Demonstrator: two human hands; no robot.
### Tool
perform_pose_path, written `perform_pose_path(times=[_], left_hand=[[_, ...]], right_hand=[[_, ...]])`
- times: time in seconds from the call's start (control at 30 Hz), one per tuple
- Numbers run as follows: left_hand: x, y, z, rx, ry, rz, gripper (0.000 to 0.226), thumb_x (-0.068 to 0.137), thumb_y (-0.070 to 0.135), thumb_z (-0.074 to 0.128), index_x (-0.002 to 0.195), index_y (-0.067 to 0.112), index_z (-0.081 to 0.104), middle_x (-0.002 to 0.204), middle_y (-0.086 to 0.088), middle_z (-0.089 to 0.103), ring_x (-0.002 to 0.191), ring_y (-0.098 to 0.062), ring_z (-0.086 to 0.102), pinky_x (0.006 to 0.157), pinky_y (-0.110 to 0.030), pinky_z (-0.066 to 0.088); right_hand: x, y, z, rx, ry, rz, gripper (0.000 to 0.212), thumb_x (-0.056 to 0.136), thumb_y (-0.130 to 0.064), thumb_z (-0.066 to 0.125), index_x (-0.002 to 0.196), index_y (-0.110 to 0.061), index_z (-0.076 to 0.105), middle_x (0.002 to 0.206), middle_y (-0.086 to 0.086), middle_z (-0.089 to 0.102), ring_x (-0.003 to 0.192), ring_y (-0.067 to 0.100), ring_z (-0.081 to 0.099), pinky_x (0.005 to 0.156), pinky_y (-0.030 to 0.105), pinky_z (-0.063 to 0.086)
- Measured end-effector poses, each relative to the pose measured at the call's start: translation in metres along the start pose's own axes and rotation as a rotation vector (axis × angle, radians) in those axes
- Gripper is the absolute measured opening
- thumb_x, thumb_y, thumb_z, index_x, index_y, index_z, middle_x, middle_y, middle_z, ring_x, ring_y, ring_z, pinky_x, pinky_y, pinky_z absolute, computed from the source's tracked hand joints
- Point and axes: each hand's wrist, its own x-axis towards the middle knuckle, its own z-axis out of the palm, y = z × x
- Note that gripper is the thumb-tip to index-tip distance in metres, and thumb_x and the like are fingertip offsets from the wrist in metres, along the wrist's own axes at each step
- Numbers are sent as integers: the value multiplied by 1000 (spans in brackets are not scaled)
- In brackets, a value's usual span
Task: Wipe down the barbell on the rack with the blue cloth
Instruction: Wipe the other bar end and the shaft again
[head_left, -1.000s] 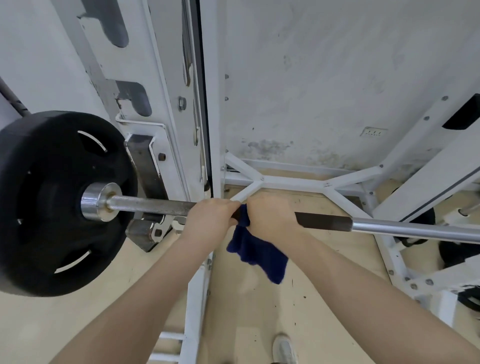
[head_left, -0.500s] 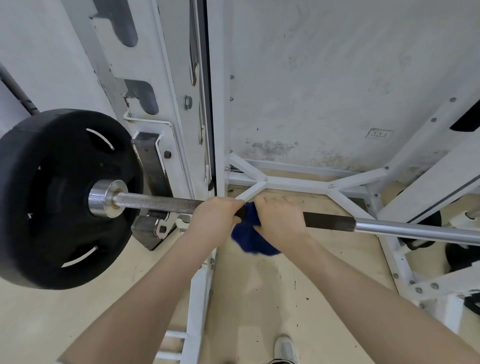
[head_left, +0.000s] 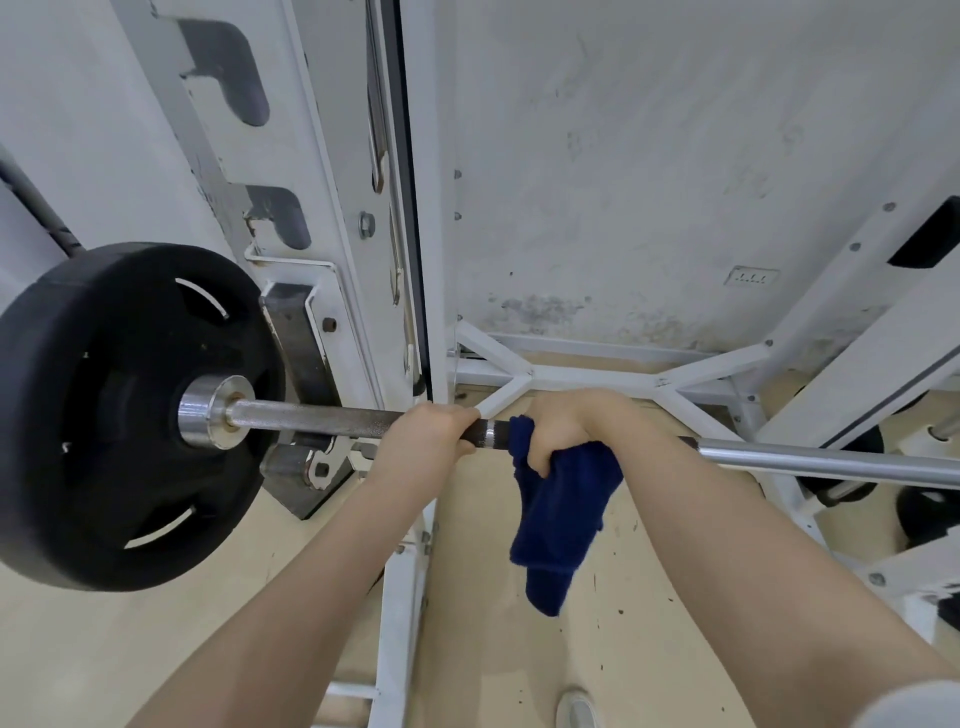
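While the long steel barbell shaft lies across the white painted steel rack, both hands are on it close together. The left hand has its fingers curled over the bare knurled shaft, holding it directly. The right hand sits just beside that grip, on the side away from the plate, and clutches the dark blue terry cloth against the bar; its fingers are wrapped round both cloth and shaft. A short dark stretch of shaft with a bright ring shows between the two grips. Most of the cloth hangs loose below the right grip, its lower end well clear of the bar. Beyond the left grip the shaft runs to a chrome collar and a round black rubber weight plate with curved slots. Beyond the right grip the shaft turns smooth and bright and continues out of frame. Beneath the grips lies a pale beige floor with dark specks; a grey shoe toe shows at the lower edge
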Motion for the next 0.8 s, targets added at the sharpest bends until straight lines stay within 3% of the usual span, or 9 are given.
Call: perform_pose_path(times=[0.07,0.13,0.2,0.27,0.33,0.4,0.5,0.6,0.8], left_hand=[[0,0,-1,3,-21,-14,10,88,15,52,95,11,57,79,-2,53,76,-18,46,60,-28,35],[-2,1,-2,-6,-15,-15,7,87,14,51,92,11,56,77,1,49,75,-18,45,59,-27,32],[-5,3,-3,-14,-5,-8,7,88,14,51,92,10,56,78,0,50,75,-18,46,60,-28,33],[-6,4,-4,-28,4,-15,9,88,13,50,93,11,57,79,-1,53,77,-21,50,61,-29,36],[-6,5,-4,-46,11,-29,10,87,12,50,92,11,59,80,-1,54,78,-22,51,62,-30,38],[-6,5,-5,-59,15,-37,10,87,12,51,91,11,59,78,0,53,77,-21,49,61,-29,37],[-6,6,-3,-69,27,-51,9,85,10,51,89,10,59,79,-1,55,78,-21,49,60,-29,35],[-5,7,-3,-66,25,-64,10,84,8,51,89,9,59,79,-3,56,77,-22,48,59,-28,36],[-3,3,-2,-68,24,-49,11,86,11,52,94,12,59,79,-2,57,76,-20,49,58,-28,35]], right_hand=[[0,0,-4,35,-30,1,35,66,-21,71,100,-15,63,97,5,66,86,24,64,75,35,55],[-1,1,6,-40,131,-37,29,68,-24,68,94,-14,61,88,2,64,82,23,62,69,32,53],[-5,6,34,-273,553,-103,25,70,-27,66,89,-14,57,77,-4,58,73,22,58,57,27,44],[-8,25,65,-542,1032,-160,35,59,-22,76,89,-12,59,73,-2,58,67,23,58,60,28,43],[-10,46,82,-666,1219,-130,43,49,-16,81,88,-10,63,72,2,61,65,23,59,65,29,47],[-14,57,76,-640,1170,-75,43,49,-21,83,84,-12,62,70,1,62,63,22,59,64,28,45],[-23,49,50,-532,819,-19,26,77,-36,66,88,-18,51,76,-3,58,72,21,56,65,28,37],[-26,46,28,-376,534,-83,14,78,-31,58,81,-19,49,65,-8,45,71,17,51,60,27,39],[-36,44,-2,167,8,-66,20,73,-9,67,76,-27,58,71,-12,61,70,8,58,55,22,45]])
